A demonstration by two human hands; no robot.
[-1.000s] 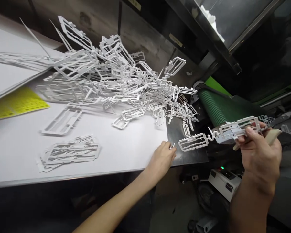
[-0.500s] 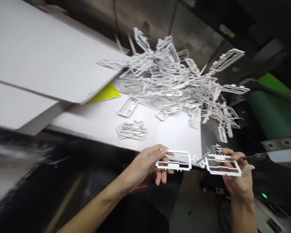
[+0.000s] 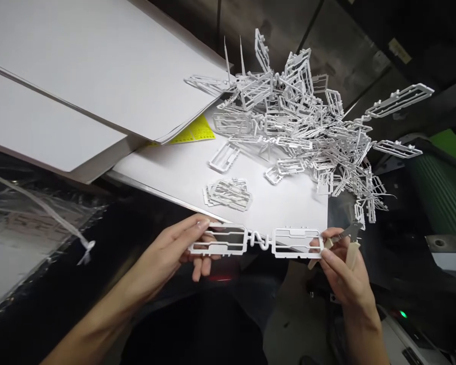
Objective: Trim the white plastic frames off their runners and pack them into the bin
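Note:
A pair of white plastic frames (image 3: 218, 249), joined by a wavy sprue in the middle, stretches level between my two hands. My left hand (image 3: 177, 243) pinches the left frame's outer end between thumb and fingers. At the other end, my right hand (image 3: 345, 279) grips the right frame's edge with its thumb and a finger. Nippers (image 3: 352, 254) with beige handles also rest in my right hand, their metal jaws pointing up and away from the frames. Beyond my hands, a small stack of separate white frames (image 3: 230, 194) lies on the white table surface (image 3: 167, 177).
A large tangled pile of joined white frames (image 3: 289, 124) covers the table's back and right side. One frame (image 3: 224, 157) lies apart before it. White sheets or boards (image 3: 79, 66) overhang the left side, above a yellow sheet (image 3: 197, 129). A green roller (image 3: 444, 177) stands right.
Both hands and the frames have shifted left in view as the camera turned. My right hand now grips the right frame's outer edge, and the nippers have swung away from the sprue.

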